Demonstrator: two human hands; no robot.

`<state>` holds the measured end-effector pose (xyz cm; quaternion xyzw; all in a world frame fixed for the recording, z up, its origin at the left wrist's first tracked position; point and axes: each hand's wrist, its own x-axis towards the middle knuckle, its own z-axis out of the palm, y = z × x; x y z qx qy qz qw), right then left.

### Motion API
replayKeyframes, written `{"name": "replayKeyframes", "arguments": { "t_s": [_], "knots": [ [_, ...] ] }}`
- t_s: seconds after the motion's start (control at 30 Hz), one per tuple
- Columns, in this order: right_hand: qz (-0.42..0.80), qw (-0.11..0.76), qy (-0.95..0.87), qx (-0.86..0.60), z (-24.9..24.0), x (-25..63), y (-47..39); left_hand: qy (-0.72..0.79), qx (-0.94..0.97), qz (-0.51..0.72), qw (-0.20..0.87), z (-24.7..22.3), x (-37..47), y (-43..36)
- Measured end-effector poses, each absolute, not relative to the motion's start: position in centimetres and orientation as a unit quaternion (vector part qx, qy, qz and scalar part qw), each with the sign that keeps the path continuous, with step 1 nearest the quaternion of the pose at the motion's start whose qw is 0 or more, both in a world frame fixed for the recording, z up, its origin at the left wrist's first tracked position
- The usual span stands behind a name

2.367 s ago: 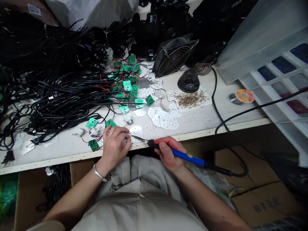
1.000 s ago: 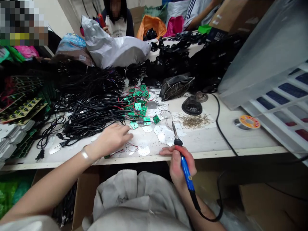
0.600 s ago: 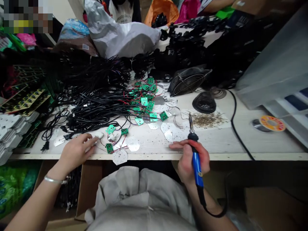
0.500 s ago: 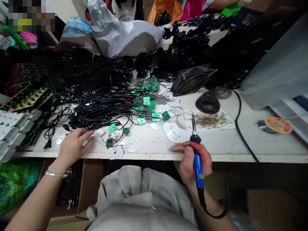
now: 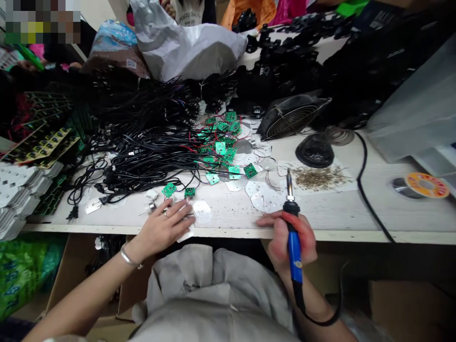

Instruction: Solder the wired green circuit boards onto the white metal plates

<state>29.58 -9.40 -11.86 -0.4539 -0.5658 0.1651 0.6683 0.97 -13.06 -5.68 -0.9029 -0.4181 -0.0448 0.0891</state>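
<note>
Soldering iron: pos. in R hand, at front edge of bench. R grip: thumb and fingers wrapped round blue handle, w/ a fingertip or two stretched out to the L. Long axis: approx. square to bench edge; tip directed away from body, w/ slight lean L. Tip location: at near L side of brown scraps, just beyond R edge of white disc. Tip contact w/ surface: cannot confirm. Cable leaves handle at rear, loops by R forearm.

L hand: well apart from iron, palm down over small parts at bench edge, fingers extended away and to R. Items below fingers are covered; cannot tell if any is grasped.

Key relation: parts at L hand lie to L of iron and nearer the body than its tip; iron axis does not aim at them. R hand is nearest iron, L hand nearest parts.

Adj. to L hand: green board just beyond fingers; white knob on L side; white plate just R of fingertips.

Outer area: black stand beyond tip, to R; fan behind stand; solder reel far R; black cords beyond L hand.
</note>
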Motion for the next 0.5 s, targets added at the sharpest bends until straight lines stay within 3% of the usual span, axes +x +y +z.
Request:
{"name": "replayKeyframes", "arguments": {
  "t_s": [0.27,0.5],
  "knots": [
    [0.118,0.653,-0.607,-0.437,-12.7,29.8,-9.5,-0.443,-0.891,-0.038,0.096,-4.6,-3.7,-11.6],
    [0.142,0.660,-0.577,-0.459,-12.4,29.3,-9.7,-0.544,-0.823,-0.143,0.085,-4.0,6.0,-8.4]
  ]
}}
